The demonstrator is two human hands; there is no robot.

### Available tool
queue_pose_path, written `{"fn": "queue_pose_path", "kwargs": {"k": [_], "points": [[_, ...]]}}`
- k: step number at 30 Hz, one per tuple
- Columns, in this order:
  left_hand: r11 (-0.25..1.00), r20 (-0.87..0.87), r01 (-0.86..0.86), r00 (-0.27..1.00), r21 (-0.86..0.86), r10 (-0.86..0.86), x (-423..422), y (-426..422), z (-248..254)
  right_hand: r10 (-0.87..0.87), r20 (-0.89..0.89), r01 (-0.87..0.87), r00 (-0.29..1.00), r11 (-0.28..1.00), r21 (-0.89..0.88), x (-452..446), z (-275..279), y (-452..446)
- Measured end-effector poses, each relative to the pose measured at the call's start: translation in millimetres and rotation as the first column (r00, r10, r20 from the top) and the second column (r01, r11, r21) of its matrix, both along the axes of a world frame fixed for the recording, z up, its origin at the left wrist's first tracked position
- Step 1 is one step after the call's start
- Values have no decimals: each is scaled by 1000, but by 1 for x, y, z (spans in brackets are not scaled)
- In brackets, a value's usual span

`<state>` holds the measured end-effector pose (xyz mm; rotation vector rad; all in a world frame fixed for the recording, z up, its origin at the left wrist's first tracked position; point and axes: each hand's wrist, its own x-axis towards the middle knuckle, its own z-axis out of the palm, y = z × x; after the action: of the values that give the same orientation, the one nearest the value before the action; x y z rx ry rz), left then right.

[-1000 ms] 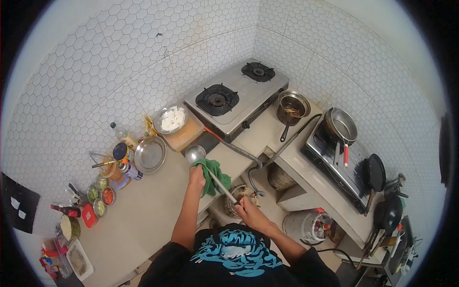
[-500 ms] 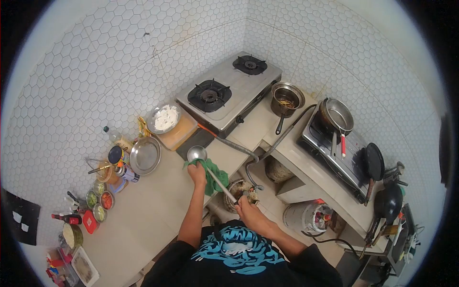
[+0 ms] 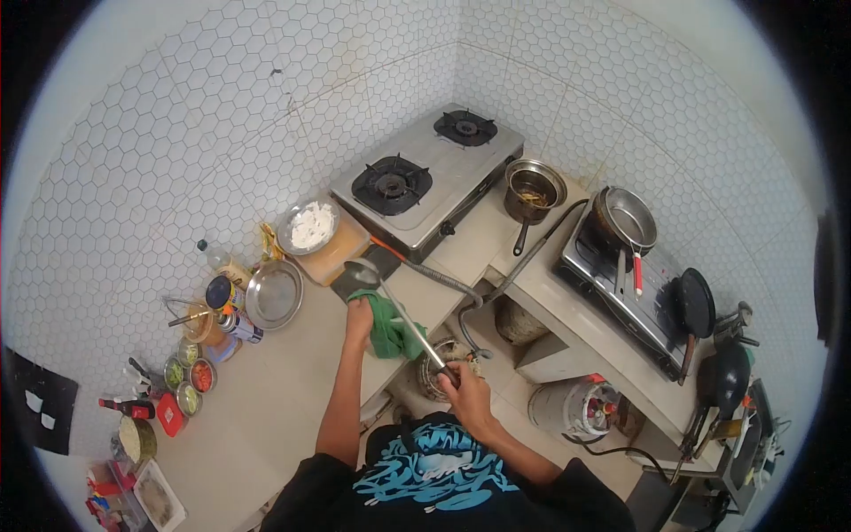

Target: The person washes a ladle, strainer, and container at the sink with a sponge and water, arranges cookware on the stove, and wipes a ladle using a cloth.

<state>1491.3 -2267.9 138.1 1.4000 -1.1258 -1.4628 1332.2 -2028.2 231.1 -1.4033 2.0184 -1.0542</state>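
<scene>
A long-handled metal ladle slants across the counter's inner edge, its bowl at the upper left, tilted and seen from a different side than its handle end. My right hand is closed around the dark end of the handle. My left hand grips a green cloth just below the ladle's bowl. The cloth hangs beside and behind the ladle's shaft. How much of the cloth touches the bowl is hidden.
A two-burner stove stands at the back, with a bowl of white powder left of it. A metal plate and small bowls line the left counter. Pans rest on the right stove. A hose crosses the gap.
The ladle has turned, so its bowl no longer faces up openly. My right hand has rotated on the handle, and the green cloth has shifted away from the bowl.
</scene>
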Motion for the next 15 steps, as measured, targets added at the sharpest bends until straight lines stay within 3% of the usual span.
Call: {"fn": "queue_pose_path", "kwargs": {"k": [1, 2, 3, 4, 5, 8, 9, 11, 15], "points": [[998, -286, -19, 958, 54, 33, -3, 4, 2, -18, 4, 18, 1000, 1000, -9, -3, -3, -3], [994, -545, -18, 835, 111, 76, -3, 6, 5, -15, 2, 15, 1000, 1000, -13, -9, -9, -5], [994, -546, -21, 834, 108, 78, -1, 7, 12, -1, -100, -12, 995, 992, -124, -15, -14, -7], [980, -736, 12, 662, 200, 142, 2, 7, 18, 4, -205, -52, 979, 972, -230, -20, -17, -7], [958, -869, 68, 443, 277, 220, 4, 7, 25, 40, -104, -59, 994, 980, -190, -22, -18, -4], [977, -908, 37, 378, 211, 182, 7, 13, 80, 77, -142, -89, 987, 993, -80, -32, -24, 4], [977, -908, 31, 376, 213, 186, 7, 8, 77, 83, -144, -95, 986, 992, -78, -34, -28, 7], [953, -843, 210, 532, 220, 77, 11, -1, 66, 116, -171, -136, 979, 985, -110, -39, -36, 11], [953, -754, 268, 653, 141, -72, 5, 5, 87, 165, -157, -186, 974, 973, -133, -53, -33, 8]]}}
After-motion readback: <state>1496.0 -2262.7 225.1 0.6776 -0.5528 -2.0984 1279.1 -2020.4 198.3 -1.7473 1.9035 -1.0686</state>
